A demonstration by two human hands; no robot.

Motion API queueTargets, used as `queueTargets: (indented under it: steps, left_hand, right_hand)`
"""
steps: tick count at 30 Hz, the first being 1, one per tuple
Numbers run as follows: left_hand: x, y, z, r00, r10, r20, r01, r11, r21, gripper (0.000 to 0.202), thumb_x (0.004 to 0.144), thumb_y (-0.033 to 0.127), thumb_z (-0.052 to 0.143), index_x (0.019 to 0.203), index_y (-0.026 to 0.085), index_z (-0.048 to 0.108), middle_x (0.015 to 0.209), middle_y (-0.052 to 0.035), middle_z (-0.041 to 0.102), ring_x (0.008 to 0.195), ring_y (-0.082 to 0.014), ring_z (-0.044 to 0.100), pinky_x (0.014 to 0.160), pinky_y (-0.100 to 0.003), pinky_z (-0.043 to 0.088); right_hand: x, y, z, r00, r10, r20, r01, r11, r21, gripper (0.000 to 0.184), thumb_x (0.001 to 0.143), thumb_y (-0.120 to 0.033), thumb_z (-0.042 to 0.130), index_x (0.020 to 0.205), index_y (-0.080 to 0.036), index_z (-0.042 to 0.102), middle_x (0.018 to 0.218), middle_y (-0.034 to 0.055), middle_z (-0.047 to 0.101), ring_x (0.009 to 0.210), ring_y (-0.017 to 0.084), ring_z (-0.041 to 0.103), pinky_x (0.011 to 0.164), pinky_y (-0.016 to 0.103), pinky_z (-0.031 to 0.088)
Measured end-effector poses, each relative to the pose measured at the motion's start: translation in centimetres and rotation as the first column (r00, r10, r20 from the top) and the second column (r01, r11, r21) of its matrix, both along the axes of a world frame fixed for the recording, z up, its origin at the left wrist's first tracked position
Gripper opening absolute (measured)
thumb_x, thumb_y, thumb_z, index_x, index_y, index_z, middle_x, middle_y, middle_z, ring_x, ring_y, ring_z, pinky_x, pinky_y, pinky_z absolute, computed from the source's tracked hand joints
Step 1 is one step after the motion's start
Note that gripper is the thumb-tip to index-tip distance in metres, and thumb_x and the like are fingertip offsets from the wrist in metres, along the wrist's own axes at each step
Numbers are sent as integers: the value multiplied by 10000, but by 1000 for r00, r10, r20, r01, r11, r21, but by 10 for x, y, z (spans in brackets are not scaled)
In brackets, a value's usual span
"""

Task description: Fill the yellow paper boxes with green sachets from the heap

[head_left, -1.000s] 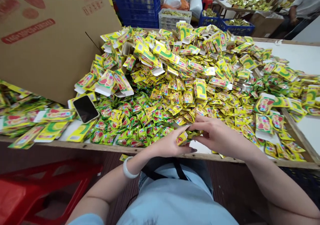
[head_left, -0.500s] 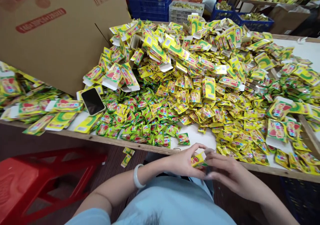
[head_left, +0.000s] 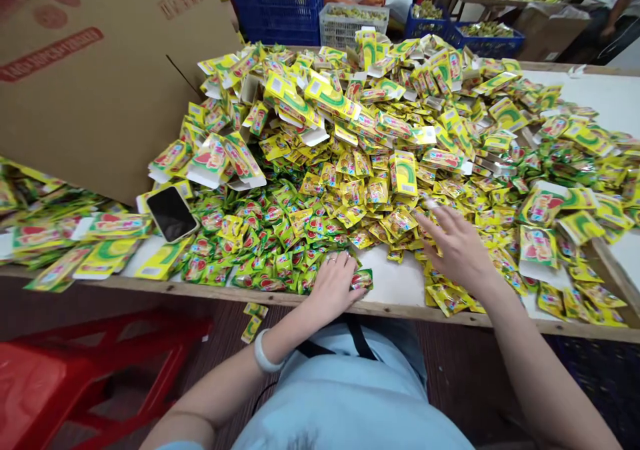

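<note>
My left hand [head_left: 334, 287] rests on the near edge of a heap of green candy packets [head_left: 273, 243], its fingers bent down among them and its thumb apart. A single green packet [head_left: 362, 279] lies against its fingers. My right hand [head_left: 463, 253] reaches over the yellow candy packets [head_left: 445, 297], fingers spread, with nothing visible in them. Beyond that hand, a small yellow carton [head_left: 403, 173] leans on the heap. More yellow cartons [head_left: 333, 100] with open flaps are piled at the back.
A phone [head_left: 172, 215] lies on cartons at the left, before a large cardboard box [head_left: 110, 97]. The wooden table edge [head_left: 395, 311] runs in front of me. A red stool [head_left: 65, 377] stands at lower left. Blue crates [head_left: 273, 7] stand behind the table.
The small carton that both hands held in front of my body is out of them. My left hand has moved left onto the green packets, my right hand forward over the yellow ones.
</note>
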State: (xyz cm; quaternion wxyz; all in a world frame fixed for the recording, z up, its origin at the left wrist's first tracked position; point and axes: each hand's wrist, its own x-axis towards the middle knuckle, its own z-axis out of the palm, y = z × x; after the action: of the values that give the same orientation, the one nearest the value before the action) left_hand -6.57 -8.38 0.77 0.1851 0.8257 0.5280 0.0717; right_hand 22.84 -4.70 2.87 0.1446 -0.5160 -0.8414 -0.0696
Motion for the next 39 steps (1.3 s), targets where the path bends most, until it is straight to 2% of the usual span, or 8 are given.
queueTargets:
  steps: [6,11,14,18,23,27,32,39]
  left_hand:
    - [-9,9,5,693,340,636,2,881,-474,354,762,389,763,983,171,592,775,-4,645,676,-170,608,604,-254,455]
    - [-1,17,2,371,563,738,64,778,-625,557,626,444,839,1010,165,548,836,-26,683,663,-152,629,606,-256,497]
    - [1,18,5,406,484,775,108,817,-567,479,641,370,831,1002,155,601,859,-32,690,767,-173,651,745,-293,533]
    - [-8,15,18,445,375,813,290,798,-527,460,703,275,765,1116,145,610,1013,-66,687,897,-191,644,825,-300,522]
    - [-4,6,29,489,356,796,149,865,-479,382,841,427,656,1071,122,632,881,-67,655,786,-183,611,706,-276,499]
    - [10,10,30,638,160,753,163,928,-335,290,938,376,540,1102,162,646,957,-70,675,770,-171,612,716,-275,490]
    - [21,61,63,788,-80,610,208,968,-141,309,944,407,565,1154,189,626,943,-64,681,865,-199,623,828,-322,490]
    - [100,159,123,978,141,151,-155,984,89,634,956,551,502,1302,20,492,1072,-218,647,1039,-315,622,886,-393,462]
  right_hand:
    - [-39,21,-2,958,101,-269,-87,994,64,255,961,-159,474,1039,-236,704,1089,91,745,1218,297,594,965,466,469]
    - [-56,-26,-5,530,-97,-842,-208,948,-240,213,985,-355,518,898,-254,683,1161,88,685,1213,257,598,964,410,507]
    - [-84,-47,-6,442,-243,-863,-381,820,-427,238,966,-405,554,862,-238,689,1019,72,705,1002,234,679,810,318,553]
    - [-103,-52,-7,420,-290,-860,-300,850,-433,261,943,-422,590,838,-195,665,716,18,660,637,150,614,594,246,507]
    - [-102,-51,-12,359,-279,-891,-306,867,-394,193,947,-416,595,979,-226,602,855,19,662,743,129,627,671,231,535]
    - [-92,-46,-11,232,-355,-905,-499,756,-424,466,828,-493,724,1200,-251,579,1124,74,689,1003,198,675,831,333,588]
    - [-66,-44,-15,195,-395,-898,-359,823,-440,274,837,-453,719,978,-218,732,870,46,749,777,200,707,702,351,619]
    - [-54,-51,-29,253,-367,-895,-275,860,-430,267,814,-391,754,1004,-206,719,960,59,750,863,214,686,789,341,576]
